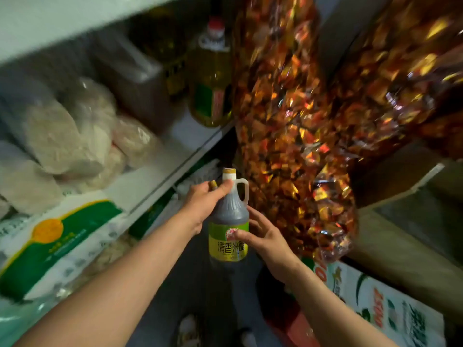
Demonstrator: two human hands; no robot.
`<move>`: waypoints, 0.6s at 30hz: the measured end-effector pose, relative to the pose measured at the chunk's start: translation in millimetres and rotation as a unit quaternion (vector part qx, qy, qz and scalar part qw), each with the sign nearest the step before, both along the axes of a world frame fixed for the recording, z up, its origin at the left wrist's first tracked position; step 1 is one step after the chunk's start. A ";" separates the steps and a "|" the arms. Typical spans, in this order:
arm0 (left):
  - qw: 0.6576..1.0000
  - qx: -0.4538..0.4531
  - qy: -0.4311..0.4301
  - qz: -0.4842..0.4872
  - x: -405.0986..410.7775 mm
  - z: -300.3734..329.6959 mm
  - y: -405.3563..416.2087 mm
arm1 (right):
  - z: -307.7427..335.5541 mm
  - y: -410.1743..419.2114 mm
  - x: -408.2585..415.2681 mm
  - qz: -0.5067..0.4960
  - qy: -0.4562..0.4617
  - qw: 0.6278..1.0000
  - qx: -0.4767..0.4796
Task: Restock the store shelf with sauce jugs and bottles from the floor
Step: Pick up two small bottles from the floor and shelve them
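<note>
My left fingers (223, 187) are curled round the neck of the vinegar jug (228, 221), just under its cap, so the left hand (203, 206) carries the weight; something small and gold seems tucked in that hand too, but I cannot tell what. The right hand (263, 236) has its fingers spread and loose, the thumb touching the yellow-green label, steadying more than gripping.

The jug hangs upright at lower centre of the frame, above the dark floor (190, 291) and clear of any shelf. To do this well I would slide the right palm under the base before lifting, since a neck hold alone lets a full jug swing.

Further up, the shelf edge (180, 169) runs diagonally; bare shelf shows beside the cooking oil jug (210, 78) at upper centre, and I judge that gap the likely spot. The hanging candy bags (288, 108) at right crowd the path, so I would keep the jug left of them.
</note>
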State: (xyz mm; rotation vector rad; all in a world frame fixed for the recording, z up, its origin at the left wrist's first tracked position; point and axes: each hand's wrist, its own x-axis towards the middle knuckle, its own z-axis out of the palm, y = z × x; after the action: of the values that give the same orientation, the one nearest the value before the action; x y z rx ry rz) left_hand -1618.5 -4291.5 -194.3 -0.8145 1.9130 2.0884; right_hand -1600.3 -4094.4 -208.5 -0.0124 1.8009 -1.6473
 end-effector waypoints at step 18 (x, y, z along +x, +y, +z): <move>0.955 -0.150 0.247 0.073 -82.5 332.8 -46.4 | 261.5 -65.7 -116.9 -0.022 0.296 0.951 -0.090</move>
State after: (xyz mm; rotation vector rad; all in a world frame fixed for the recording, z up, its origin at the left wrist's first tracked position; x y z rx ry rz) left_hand -1701.0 -4337.9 138.5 -0.5260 2.5485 2.2823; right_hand -1717.2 -4160.1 53.1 -0.6111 2.0704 -1.9768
